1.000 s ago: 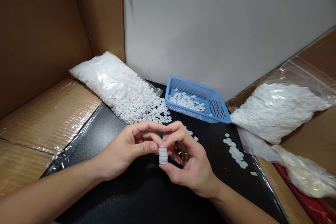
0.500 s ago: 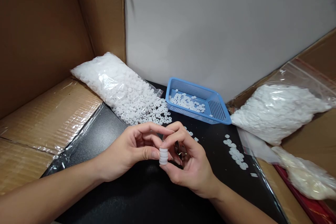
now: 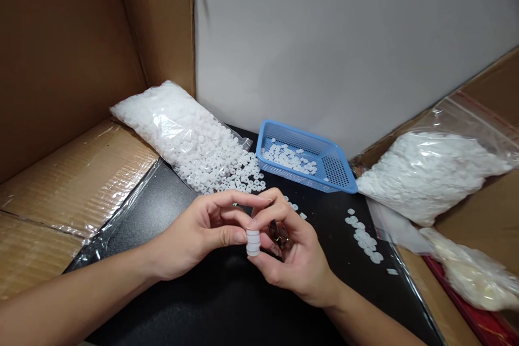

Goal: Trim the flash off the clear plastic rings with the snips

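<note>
Both hands meet over the black table [image 3: 211, 303]. My right hand [image 3: 292, 254] pinches a short stack of white plastic rings [image 3: 253, 242] between thumb and forefinger, holding it upright. My left hand [image 3: 203, 232] is curled beside it, its thumb tip pressed against the side of the stack and its forefinger arched over the top. A small dark metal piece [image 3: 279, 233] shows in the right palm behind the stack.
A clear bag of white rings [image 3: 182, 135] lies at the back left, spilling onto the table. A blue mesh basket [image 3: 336, 173] holds several white pieces. Loose white discs [image 3: 365, 238] lie to the right. Another bag of white discs [image 3: 430, 173] rests on cardboard [image 3: 65, 173].
Hardly anything differs. Both hands stay closed around the stack of rings, and the stack has sunk by a few pixels.
</note>
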The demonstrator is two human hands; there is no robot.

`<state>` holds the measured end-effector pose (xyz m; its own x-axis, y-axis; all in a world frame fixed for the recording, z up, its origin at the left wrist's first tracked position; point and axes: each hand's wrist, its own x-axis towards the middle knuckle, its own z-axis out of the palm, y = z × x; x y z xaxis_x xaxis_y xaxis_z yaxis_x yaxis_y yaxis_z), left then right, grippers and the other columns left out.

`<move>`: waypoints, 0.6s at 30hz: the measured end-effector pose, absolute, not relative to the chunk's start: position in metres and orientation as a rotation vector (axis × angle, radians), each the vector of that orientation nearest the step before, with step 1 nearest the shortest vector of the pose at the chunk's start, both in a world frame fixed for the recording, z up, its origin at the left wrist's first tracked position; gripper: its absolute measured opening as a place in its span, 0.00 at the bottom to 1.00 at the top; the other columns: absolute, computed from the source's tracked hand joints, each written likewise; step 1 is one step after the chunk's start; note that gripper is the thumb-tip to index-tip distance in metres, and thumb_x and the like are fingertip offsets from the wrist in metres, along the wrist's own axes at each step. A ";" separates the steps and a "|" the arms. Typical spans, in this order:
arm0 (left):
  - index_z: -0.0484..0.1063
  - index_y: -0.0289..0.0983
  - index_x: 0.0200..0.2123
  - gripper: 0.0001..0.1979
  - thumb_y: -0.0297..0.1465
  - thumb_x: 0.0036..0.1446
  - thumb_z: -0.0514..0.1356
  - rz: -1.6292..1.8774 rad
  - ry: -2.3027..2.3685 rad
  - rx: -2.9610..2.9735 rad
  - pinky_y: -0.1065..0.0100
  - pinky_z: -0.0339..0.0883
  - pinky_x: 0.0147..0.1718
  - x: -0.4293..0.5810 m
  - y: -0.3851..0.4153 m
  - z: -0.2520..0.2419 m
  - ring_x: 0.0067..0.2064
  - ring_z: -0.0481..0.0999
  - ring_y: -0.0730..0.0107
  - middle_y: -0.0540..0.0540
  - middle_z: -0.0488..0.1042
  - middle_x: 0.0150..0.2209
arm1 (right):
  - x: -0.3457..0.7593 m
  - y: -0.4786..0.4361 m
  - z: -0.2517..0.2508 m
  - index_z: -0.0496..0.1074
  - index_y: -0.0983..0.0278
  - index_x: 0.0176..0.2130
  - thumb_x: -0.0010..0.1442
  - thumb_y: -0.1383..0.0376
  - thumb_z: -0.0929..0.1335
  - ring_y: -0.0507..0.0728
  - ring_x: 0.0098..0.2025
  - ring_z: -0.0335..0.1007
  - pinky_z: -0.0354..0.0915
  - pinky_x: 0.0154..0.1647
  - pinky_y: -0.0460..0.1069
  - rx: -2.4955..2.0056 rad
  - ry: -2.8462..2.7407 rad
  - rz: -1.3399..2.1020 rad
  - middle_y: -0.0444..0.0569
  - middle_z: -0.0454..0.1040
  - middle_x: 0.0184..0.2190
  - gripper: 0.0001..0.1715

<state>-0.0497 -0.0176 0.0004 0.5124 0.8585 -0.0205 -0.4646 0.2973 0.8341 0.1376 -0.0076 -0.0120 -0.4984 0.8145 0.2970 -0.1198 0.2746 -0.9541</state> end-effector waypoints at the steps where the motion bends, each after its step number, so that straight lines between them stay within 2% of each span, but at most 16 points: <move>1: 0.80 0.38 0.50 0.16 0.24 0.58 0.68 0.943 0.519 0.876 0.66 0.74 0.46 -0.049 -0.018 0.001 0.39 0.83 0.66 0.46 0.84 0.33 | 0.137 -0.008 -0.012 0.72 0.55 0.39 0.53 0.72 0.72 0.47 0.27 0.58 0.60 0.24 0.45 -0.626 -1.683 1.356 0.44 0.63 0.42 0.15; 9: 0.81 0.37 0.46 0.14 0.25 0.56 0.70 0.978 0.518 0.899 0.68 0.73 0.43 -0.049 -0.017 0.001 0.37 0.82 0.68 0.48 0.82 0.31 | 0.136 -0.008 -0.011 0.71 0.57 0.39 0.53 0.72 0.72 0.46 0.25 0.57 0.57 0.21 0.44 -0.633 -1.698 1.320 0.44 0.64 0.40 0.14; 13: 0.81 0.37 0.45 0.13 0.25 0.55 0.71 0.994 0.518 0.920 0.72 0.72 0.40 -0.049 -0.016 0.000 0.34 0.80 0.72 0.49 0.81 0.30 | 0.136 -0.007 -0.011 0.71 0.57 0.39 0.54 0.70 0.72 0.47 0.26 0.57 0.57 0.21 0.43 -0.645 -1.705 1.324 0.44 0.63 0.40 0.13; 16: 0.81 0.38 0.47 0.15 0.26 0.55 0.71 0.989 0.509 0.910 0.72 0.73 0.42 -0.049 -0.018 0.000 0.37 0.81 0.70 0.48 0.83 0.34 | 0.136 -0.008 -0.011 0.71 0.57 0.39 0.54 0.69 0.73 0.47 0.27 0.59 0.59 0.22 0.44 -0.647 -1.687 1.340 0.45 0.63 0.40 0.12; 18: 0.81 0.41 0.48 0.20 0.24 0.51 0.73 0.980 0.512 0.896 0.70 0.74 0.44 -0.047 -0.020 0.001 0.42 0.82 0.67 0.46 0.84 0.38 | 0.136 -0.008 -0.011 0.72 0.56 0.40 0.55 0.68 0.74 0.49 0.29 0.62 0.62 0.24 0.45 -0.659 -1.661 1.348 0.45 0.63 0.41 0.13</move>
